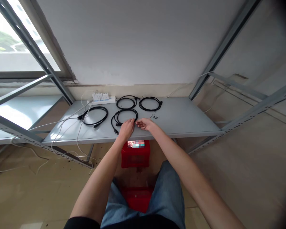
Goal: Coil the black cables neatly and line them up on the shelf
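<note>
A coiled black cable (126,110) lies on the grey shelf, its two plug ends toward the front. My left hand (127,128) is closed on the right side of this coil. Just right of it, my right hand (145,123) pinches a thin dark piece at the coil's edge, which looks like a black twist tie (136,122); most of it is hidden by the fingers. Several loose black twist ties (154,116) lie to the right of my right hand.
More coiled black cables lie around: one at the left (95,107), one behind (126,96), another at the back right (150,110). A white power strip (102,101) with adapters stands by the wall, its white cords trailing left. Below is a red stool (135,159); metal posts flank the shelf (178,122).
</note>
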{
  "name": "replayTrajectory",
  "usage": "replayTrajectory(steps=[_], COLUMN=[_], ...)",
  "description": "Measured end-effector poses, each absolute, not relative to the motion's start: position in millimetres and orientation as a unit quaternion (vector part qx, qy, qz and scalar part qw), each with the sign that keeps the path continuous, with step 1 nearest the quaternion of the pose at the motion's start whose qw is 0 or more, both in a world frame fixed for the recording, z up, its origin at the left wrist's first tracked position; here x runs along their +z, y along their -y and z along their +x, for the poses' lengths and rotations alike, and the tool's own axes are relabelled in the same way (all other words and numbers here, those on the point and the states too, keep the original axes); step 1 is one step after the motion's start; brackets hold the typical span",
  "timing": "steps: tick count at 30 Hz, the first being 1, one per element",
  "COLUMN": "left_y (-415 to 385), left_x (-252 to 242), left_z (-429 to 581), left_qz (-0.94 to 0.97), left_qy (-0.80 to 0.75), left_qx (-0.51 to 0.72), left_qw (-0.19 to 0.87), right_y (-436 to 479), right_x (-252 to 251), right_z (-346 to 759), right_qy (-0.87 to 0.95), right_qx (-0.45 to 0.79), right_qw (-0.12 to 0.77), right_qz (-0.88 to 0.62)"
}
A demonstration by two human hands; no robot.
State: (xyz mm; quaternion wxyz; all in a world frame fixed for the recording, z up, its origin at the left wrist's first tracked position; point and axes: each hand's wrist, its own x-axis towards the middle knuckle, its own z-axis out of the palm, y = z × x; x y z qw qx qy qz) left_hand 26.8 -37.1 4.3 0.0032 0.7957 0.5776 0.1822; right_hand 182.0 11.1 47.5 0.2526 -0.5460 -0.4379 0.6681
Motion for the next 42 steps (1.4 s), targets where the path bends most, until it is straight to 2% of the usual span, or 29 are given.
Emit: replayTrajectory(steps=[5,15,20,25,30,36,42], left_y=[37,36,35,34,34,36,37], left_x=[5,3,3,3,3,8,7], left_z=[26,25,25,25,26,28,27], left_qz=[0.798,0.797,0.802,0.804,0.801,0.796,0.795], left_qy=[-0.577,-0.578,-0.574,-0.572,-0.576,-0.583,-0.584], left_qx=[0.174,0.174,0.165,0.165,0.162,0.161,0.163], left_qw=[0.005,0.014,0.006,-0.008,-0.008,0.006,0.009], right_y=[-5,-14,-17,-18,-13,-5,2], right_x=[37,31,26,16,0,-4,2], right_z=[186,201,204,200,197,196,197], right_qy=[0.464,0.571,0.604,0.639,0.67,0.713,0.777], right_qx=[0.654,0.664,0.644,0.593,0.531,0.402,0.26], right_qw=[0.287,0.238,0.221,0.242,0.301,0.351,0.337], right_qz=[-0.524,-0.42,-0.415,-0.425,-0.423,-0.454,-0.464])
